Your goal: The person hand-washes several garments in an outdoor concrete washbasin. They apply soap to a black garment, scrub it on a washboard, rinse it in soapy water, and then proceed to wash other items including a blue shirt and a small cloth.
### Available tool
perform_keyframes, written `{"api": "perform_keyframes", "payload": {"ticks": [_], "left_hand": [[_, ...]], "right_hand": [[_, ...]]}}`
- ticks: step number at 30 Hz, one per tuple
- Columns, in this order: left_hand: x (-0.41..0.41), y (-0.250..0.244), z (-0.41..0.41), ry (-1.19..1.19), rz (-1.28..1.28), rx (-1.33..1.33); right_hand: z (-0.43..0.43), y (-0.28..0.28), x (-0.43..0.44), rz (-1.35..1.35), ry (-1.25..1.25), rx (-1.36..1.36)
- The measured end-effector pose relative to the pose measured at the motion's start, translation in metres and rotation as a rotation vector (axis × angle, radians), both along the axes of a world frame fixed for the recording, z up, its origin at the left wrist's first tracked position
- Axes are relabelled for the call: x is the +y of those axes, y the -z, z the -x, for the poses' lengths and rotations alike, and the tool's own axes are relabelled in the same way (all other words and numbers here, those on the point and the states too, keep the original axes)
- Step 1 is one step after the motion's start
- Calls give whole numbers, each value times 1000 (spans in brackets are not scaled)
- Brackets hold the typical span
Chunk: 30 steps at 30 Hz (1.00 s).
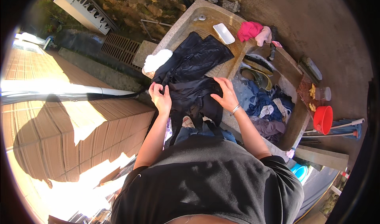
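Observation:
A wet black garment (pixel 199 57) lies over the near edge of a stone wash sink (pixel 178 25) and hangs down toward my feet. My left hand (pixel 160 97) pinches its left side at the sink's near left corner. On the garment's right side rests my right hand (pixel 226 94), thumb and fingers apart; whether it grips the cloth I cannot tell. A white bunched cloth (pixel 157 60) sits on the left rim. Farther back in the basin lies a white rectangular dish (pixel 224 34).
The right basin holds soapy water, dark blue clothes (pixel 261 100), a greyish purple garment (pixel 268 127) and olive shoes (pixel 258 75). Pink cloth (pixel 248 31) lies on the divider's far end. A red plastic container (pixel 323 120) stands at right near mops (pixel 346 129). A tiled wall (pixel 89 129) rises at left.

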<state>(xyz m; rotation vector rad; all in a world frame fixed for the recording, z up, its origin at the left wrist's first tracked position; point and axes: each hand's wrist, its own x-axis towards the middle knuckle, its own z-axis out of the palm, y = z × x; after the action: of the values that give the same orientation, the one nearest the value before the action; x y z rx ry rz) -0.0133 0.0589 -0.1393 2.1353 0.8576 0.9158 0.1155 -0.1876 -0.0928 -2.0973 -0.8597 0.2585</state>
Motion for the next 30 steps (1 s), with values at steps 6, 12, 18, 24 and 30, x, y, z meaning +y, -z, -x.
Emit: {"api": "perform_keyframes", "payload": {"ticks": [6, 12, 18, 24, 30], "left_hand": [[7, -7, -8, 8, 192, 38], [-36, -76, -28, 552, 234, -284], [-68, -165, -82, 1055, 606, -301], [-26, -109, -137, 1042, 526, -237], [-21, -18, -107, 525, -8, 372]], "right_hand": [[7, -30, 45, 107, -140, -129], [-4, -29, 85, 255, -85, -198], [-45, -39, 72, -682, 238, 274], [-65, -20, 47, -351, 537, -491], [-66, 11, 8, 436, -142, -241]]}}
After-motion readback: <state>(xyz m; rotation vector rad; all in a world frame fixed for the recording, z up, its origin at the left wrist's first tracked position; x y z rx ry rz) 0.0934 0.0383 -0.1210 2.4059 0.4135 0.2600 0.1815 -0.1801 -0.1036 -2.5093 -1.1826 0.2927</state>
